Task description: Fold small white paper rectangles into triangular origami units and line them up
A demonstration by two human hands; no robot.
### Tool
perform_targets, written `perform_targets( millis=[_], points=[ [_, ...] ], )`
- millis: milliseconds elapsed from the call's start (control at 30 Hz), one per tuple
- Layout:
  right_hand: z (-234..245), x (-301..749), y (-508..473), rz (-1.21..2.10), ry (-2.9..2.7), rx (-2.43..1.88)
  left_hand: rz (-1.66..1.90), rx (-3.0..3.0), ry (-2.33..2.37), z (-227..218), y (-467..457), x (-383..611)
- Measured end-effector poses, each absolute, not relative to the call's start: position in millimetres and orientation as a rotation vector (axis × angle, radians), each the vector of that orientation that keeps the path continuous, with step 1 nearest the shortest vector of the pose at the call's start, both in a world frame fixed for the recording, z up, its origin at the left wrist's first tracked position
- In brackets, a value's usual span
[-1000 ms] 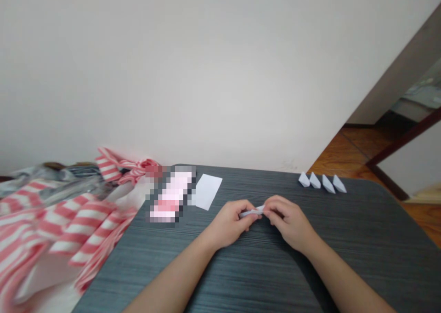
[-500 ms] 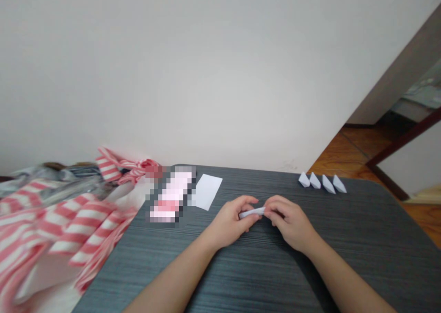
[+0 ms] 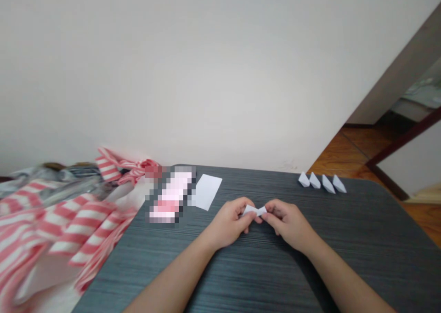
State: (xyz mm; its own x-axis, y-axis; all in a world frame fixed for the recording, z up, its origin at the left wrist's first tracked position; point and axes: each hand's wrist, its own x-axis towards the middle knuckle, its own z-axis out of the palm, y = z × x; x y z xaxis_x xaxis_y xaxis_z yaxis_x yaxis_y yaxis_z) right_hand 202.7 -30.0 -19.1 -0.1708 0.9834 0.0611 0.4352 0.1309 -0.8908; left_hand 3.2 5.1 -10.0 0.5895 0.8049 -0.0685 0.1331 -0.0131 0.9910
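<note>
My folded paper (image 3: 254, 210) looks white, the tabletop (image 3: 361, 267) dark grey with fine streaks, and the cloth (image 3: 79, 225) pink-and-white striped.

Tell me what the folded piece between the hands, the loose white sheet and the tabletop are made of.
The folded piece looks like thin white paper: crisp creases, matt surface. The loose sheet looks like the same paper, flat and matt. The tabletop seems to be dark grey laminate or veneer, with fine streaky grain and a low sheen; the look cannot settle which.

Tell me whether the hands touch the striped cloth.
No: the left hand and right hand hold folded paper, apart from the cloth.
</note>
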Motion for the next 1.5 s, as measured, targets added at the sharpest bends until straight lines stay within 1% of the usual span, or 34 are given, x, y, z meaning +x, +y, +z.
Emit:
perform_targets(
  millis=[433, 800, 1133, 1333, 1500],
  points=[
    [-8.4, 204.3, -32.0, 1.019, -1.767, -1.37, 0.619, 1.545, 0.83, -11.4, 5.4, 3.4],
    [-11.3, 202.5, -32.5, 1.038, -1.747, -1.344, 0.597, 1.646, 0.845, -4.8, 3.9, 2.2],
    [-6.2, 202.8, -32.3, 0.837, -1.868, -1.281, 0.571, 1.565, 0.834, -5.1, 4.8, 2.3],
    [-6.5, 204.4, -30.5, 0.822, -1.9, -1.103, 0.584, 1.527, 0.819, -8.1, 5.7, 2.2],
    [-7.0, 205.7, -29.1, 0.809, -1.91, -1.046, 0.588, 1.517, 0.82, -9.8, 5.4, 2.4]
  ],
)
